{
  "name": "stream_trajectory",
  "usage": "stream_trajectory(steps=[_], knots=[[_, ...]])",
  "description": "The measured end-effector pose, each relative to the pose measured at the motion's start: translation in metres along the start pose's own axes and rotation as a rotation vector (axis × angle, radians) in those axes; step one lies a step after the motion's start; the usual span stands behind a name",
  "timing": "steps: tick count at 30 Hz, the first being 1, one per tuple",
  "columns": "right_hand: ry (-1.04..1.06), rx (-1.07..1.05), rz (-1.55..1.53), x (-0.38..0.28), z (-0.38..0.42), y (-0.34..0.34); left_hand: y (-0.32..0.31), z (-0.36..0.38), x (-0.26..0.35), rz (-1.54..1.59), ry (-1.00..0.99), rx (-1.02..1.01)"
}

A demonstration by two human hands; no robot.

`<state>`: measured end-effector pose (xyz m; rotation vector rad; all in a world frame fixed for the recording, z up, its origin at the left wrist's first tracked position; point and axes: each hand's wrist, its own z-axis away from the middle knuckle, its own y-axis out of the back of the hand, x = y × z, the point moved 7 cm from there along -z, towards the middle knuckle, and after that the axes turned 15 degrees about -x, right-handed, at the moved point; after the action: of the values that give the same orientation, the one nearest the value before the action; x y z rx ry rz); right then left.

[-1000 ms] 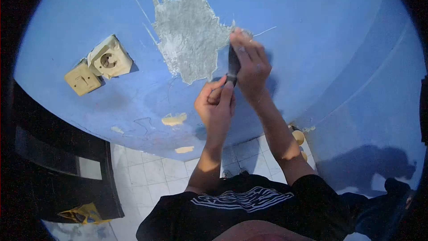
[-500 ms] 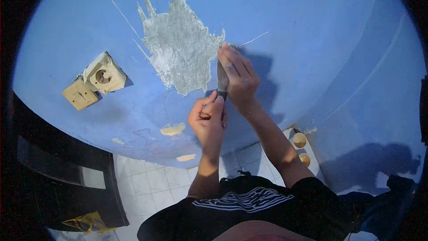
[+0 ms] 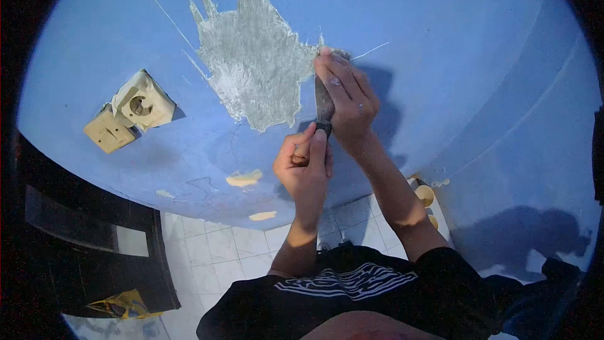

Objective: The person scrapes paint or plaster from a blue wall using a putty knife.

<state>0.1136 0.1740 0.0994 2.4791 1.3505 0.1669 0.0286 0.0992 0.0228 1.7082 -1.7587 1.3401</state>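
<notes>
A scraper (image 3: 323,104) with a dark handle and a flat metal blade lies against the blue wall (image 3: 440,50), its blade pointing up. My left hand (image 3: 304,162) is closed round the handle, thumb on top. Higher up, my right hand (image 3: 352,102) has its fingers together over the blade and presses near its tip, hiding part of the edge. Left of the blade is a rough grey patch (image 3: 248,63) where the blue paint is gone. White specks dot the right fingers.
A wall socket (image 3: 143,107) and a switch (image 3: 110,132) are mounted at the left, partly covered with loose tape or paper. Cream patches (image 3: 244,179) mark the wall lower down. Below are white floor tiles (image 3: 220,249), and a dark piece of furniture (image 3: 94,239) stands at lower left.
Both hands and the scraper have shifted slightly right along the wall, away from the grey patch's edge. The view has tilted a little. Both hands keep their hold.
</notes>
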Motion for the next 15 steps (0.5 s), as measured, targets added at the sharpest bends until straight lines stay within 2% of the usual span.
stream_trajectory(steps=[3,9,13,15], knots=[[0.011,-0.001,0.003,-0.003,0.008,-0.003,0.007,0.007,0.002,-0.089,0.017,0.015],[-0.022,0.029,-0.007,-0.006,-0.005,0.003,0.006,-0.005,0.006,-0.041,-0.009,-0.04],[-0.039,0.006,-0.001,-0.012,0.006,-0.003,0.019,0.001,0.006,-0.074,0.042,0.007],[-0.027,-0.005,0.02,-0.01,-0.002,-0.001,0.017,-0.009,0.011,-0.043,0.031,-0.064]])
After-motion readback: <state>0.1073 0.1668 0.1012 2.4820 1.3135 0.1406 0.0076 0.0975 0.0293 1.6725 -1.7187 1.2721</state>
